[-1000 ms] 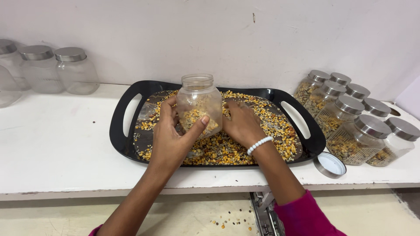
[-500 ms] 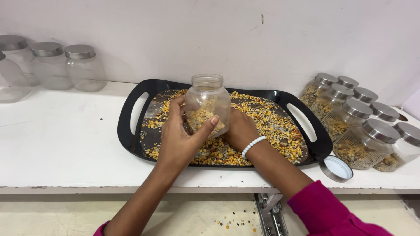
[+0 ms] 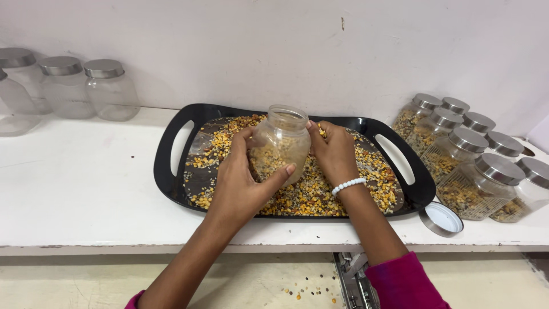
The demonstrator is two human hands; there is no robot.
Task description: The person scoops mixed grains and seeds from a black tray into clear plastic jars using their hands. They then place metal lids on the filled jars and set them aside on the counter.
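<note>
My left hand (image 3: 243, 183) grips an open clear jar (image 3: 281, 143), partly filled with mixed grains, and holds it over the black tray (image 3: 171, 177). The tray is covered with loose yellow and dark grains (image 3: 311, 194). My right hand (image 3: 334, 150), with a white bead bracelet on the wrist, rests on the grains just right of the jar, its fingers curled against the jar's side. What the right fingers hold is hidden.
Three closed clear jars (image 3: 106, 88) stand at the back left of the white shelf (image 3: 74, 189). Several lidded jars of grains (image 3: 463, 154) cluster on the right. A loose metal lid (image 3: 441, 220) lies by the tray's right corner. A few grains lie on the floor below.
The view has shifted slightly. My right hand has moved up along the jar's right side; my left hand keeps its grip on the jar.
</note>
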